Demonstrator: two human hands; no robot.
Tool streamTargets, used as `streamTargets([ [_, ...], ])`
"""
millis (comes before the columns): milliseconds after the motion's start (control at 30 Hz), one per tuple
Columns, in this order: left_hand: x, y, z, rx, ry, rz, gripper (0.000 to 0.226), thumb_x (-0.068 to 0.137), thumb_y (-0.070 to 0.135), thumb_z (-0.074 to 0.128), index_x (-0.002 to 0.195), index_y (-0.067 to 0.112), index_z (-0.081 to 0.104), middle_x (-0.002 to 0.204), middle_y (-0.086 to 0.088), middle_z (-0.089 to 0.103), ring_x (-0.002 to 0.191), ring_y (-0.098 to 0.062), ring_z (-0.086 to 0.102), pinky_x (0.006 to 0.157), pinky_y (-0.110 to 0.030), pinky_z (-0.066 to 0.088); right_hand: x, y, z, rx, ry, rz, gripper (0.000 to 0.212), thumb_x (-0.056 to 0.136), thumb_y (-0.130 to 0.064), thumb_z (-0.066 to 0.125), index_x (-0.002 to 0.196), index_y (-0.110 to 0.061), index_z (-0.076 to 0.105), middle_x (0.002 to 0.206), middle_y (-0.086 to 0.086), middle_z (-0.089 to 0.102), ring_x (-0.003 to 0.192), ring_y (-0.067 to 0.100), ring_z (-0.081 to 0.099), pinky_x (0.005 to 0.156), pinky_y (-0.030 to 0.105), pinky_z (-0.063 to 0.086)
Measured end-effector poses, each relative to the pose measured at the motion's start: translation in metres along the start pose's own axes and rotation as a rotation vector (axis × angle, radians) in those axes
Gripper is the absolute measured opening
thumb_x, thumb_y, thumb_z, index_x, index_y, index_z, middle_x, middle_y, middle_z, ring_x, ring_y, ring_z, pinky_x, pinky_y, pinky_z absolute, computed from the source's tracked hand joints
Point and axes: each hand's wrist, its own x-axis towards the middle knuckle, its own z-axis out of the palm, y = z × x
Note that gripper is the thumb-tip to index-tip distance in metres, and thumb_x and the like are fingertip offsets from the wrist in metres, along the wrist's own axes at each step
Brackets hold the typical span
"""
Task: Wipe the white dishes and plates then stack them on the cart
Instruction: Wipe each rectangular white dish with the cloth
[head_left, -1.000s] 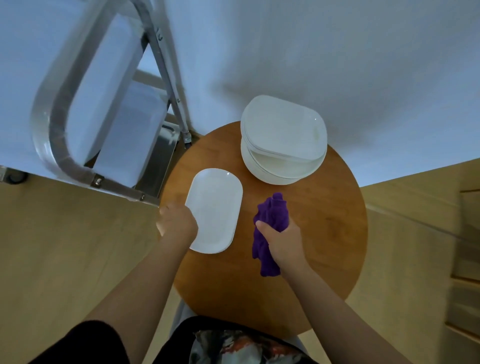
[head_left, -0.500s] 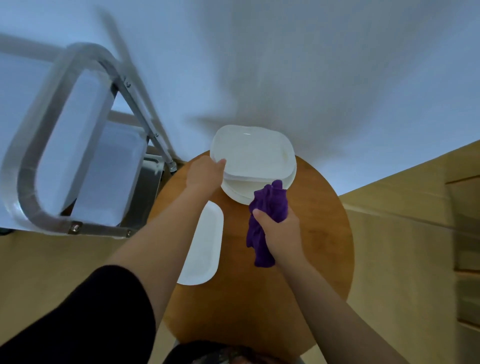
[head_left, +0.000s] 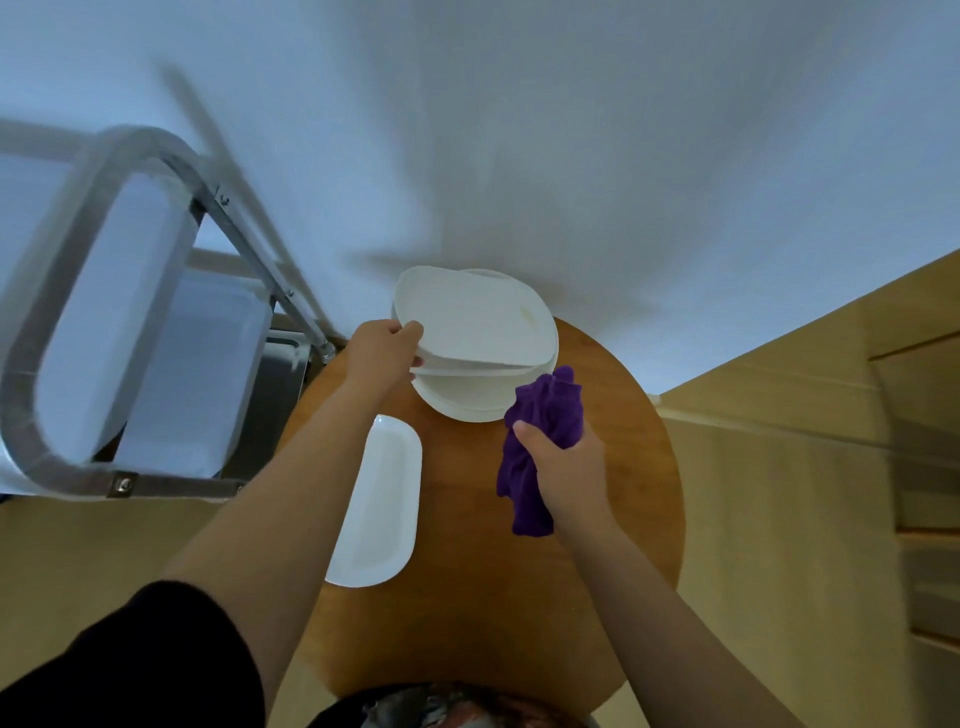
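At 9 o'clock of the round wooden table (head_left: 467, 623) stands the metal cart (head_left: 119, 312), its handle frame blurred, with a pale shelf seen through the loop. Just right of it, the left hand (head_left: 382, 353) is closed on the near left edge of the top plate (head_left: 467, 317), thumb over the rim and fingers beneath, and that edge is tilted up off the rest of the stack (head_left: 467, 395) at 12 o'clock on the table; 0.5 s ago the plate lay flat with the hand only touching its rim, and 1 s ago this hand was down at the oval dish. The oval dish (head_left: 382, 504) lies flat near 8 o'clock on the tabletop, partly hidden by the left forearm, unmoved since the last frame. At the table's centre, toward 2 o'clock, the right hand (head_left: 569, 467) is clenched around a bunched purple cloth (head_left: 540, 431), which sticks out above and below the fist; its upper end reaches the stack's near right rim, much as 0.5 s ago. How many plates the stack holds I cannot tell
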Motion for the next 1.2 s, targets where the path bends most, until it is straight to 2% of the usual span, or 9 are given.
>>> streamTargets([
  [167,-0.019,0.002,0.001,-0.631,-0.098,-0.169,0.012,0.086,0.001,0.052,0.077,0.006,0.049,0.084,-0.011,0.056,0.074,-0.020,0.062,0.054,-0.019,0.054,-0.003,-0.005,-0.016,0.029,0.057,-0.026,0.026,0.082,-0.016,0.070,0.095,-0.030,0.053,0.079,-0.010,0.062,0.070,0.014,0.062,0.056,0.022,0.052],
  [367,-0.050,-0.004,-0.009,-0.748,-0.233,-0.145,0.036,0.091,-0.001,0.039,0.120,0.020,0.047,0.115,-0.007,0.055,0.100,-0.029,0.060,0.065,-0.036,0.059,-0.018,-0.035,-0.030,0.071,0.032,-0.242,0.041,0.080,-0.004,0.064,0.116,-0.020,0.054,0.088,-0.005,0.066,0.068,0.007,0.063,0.052,0.014,0.048],
  [500,-0.087,0.001,-0.012,-0.890,-0.197,-0.173,0.024,0.102,0.022,0.034,0.118,0.024,0.051,0.115,-0.005,0.061,0.104,-0.026,0.061,0.062,-0.036,0.058,-0.020,-0.058,-0.034,-0.008,0.085,-0.376,0.040,0.074,-0.017,0.061,0.100,-0.046,0.052,0.099,-0.007,0.062,0.087,0.015,0.062,0.077,0.033,0.055],
  [567,-0.110,0.004,-0.011,-0.929,-0.182,-0.157,0.027,0.101,0.036,0.034,0.116,0.028,0.055,0.109,-0.003,0.068,0.098,-0.022,0.067,0.064,-0.034,0.058,-0.018,-0.058,-0.037,-0.109,0.144,-0.325,0.032,0.078,-0.014,0.058,0.098,-0.038,0.052,0.102,0.001,0.061,0.095,0.025,0.060,0.087,0.046,0.052],
  [700,-0.154,0.007,-0.002,-0.832,-0.122,-0.154,0.036,0.092,0.056,0.034,0.107,0.035,0.059,0.093,0.009,0.074,0.091,-0.015,0.068,0.060,-0.026,0.057,-0.022,-0.039,-0.030,-0.649,0.171,-0.129,0.066,0.093,-0.031,0.048,0.148,-0.015,0.017,0.156,0.013,0.015,0.142,0.036,0.013,0.115,0.051,0.016],
  [900,-0.194,0.007,0.005,-0.737,-0.035,-0.148,0.034,0.093,0.057,0.030,0.099,0.036,0.056,0.101,0.008,0.065,0.096,-0.014,0.060,0.071,-0.027,0.051,-0.045,-0.021,-0.012,-0.914,0.153,-0.124,0.075,0.098,-0.045,0.031,0.149,-0.009,-0.012,0.157,0.016,-0.015,0.142,0.038,-0.015,0.114,0.048,-0.005],
  [1033,-0.209,0.002,0.003,-0.597,-0.011,-0.077,0.032,0.094,0.055,0.031,0.097,0.034,0.056,0.104,0.001,0.064,0.096,-0.018,0.062,0.085,-0.038,0.053,-0.071,-0.021,0.000,-1.026,0.096,-0.359,0.071,0.098,-0.050,0.019,0.149,-0.009,-0.008,0.158,0.015,-0.008,0.144,0.036,-0.008,0.116,0.044,0.004],
  [1100,-0.217,-0.003,0.004,-0.596,-0.039,-0.016,0.031,0.100,0.043,0.031,0.097,0.029,0.058,0.104,-0.003,0.063,0.086,-0.011,0.065,0.075,-0.030,0.055,-0.086,-0.023,0.011,-1.097,-0.009,-0.597,0.070,0.092,-0.052,0.002,0.151,-0.013,-0.003,0.159,0.012,-0.005,0.144,0.033,-0.009,0.116,0.041,-0.003],
  [1200,-0.229,-0.007,0.000,-0.716,-0.110,-0.006,0.036,0.103,0.024,0.028,0.127,0.012,0.051,0.118,-0.005,0.060,0.101,-0.012,0.064,0.070,-0.019,0.051,-0.105,-0.031,0.023,-1.010,-0.241,-0.819,0.063,0.093,-0.045,0.011,0.151,-0.022,0.000,0.159,0.002,-0.004,0.144,0.019,-0.016,0.111,0.029,-0.015],
])
